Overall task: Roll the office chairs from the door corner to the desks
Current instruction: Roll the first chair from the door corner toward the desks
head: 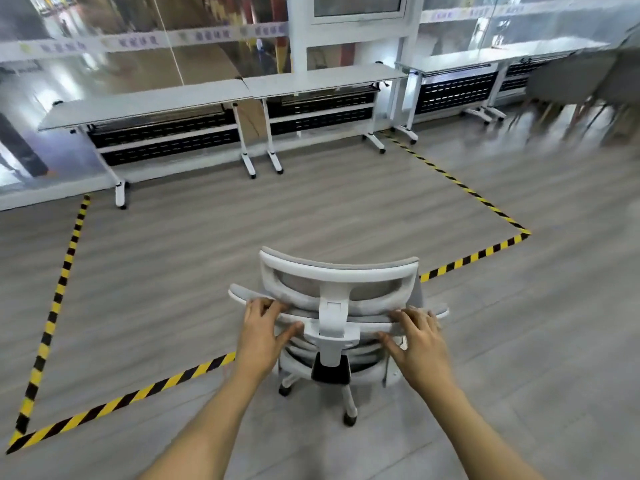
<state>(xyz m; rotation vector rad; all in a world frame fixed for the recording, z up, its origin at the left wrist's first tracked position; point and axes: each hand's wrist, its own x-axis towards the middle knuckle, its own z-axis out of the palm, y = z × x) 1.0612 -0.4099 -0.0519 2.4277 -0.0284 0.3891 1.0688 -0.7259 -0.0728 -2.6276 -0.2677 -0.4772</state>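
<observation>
Left grip (263,329) and right grip (417,337) each hold the office chair (334,271) by its back, lower centre, well short of the tabletops (149,102); uneven pushing could swivel it off course.

Bare forearms reaching forward from the near edge, left hand (263,329) and right hand (420,337) level, fingers curled over the chair back (370,317), thumbs underneath

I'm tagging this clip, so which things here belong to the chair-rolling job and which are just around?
Job: office chair, left hand and right hand gripping its backrest, white desks ahead.
Just around: striped floor tape, blurred grey chairs far right.
</observation>
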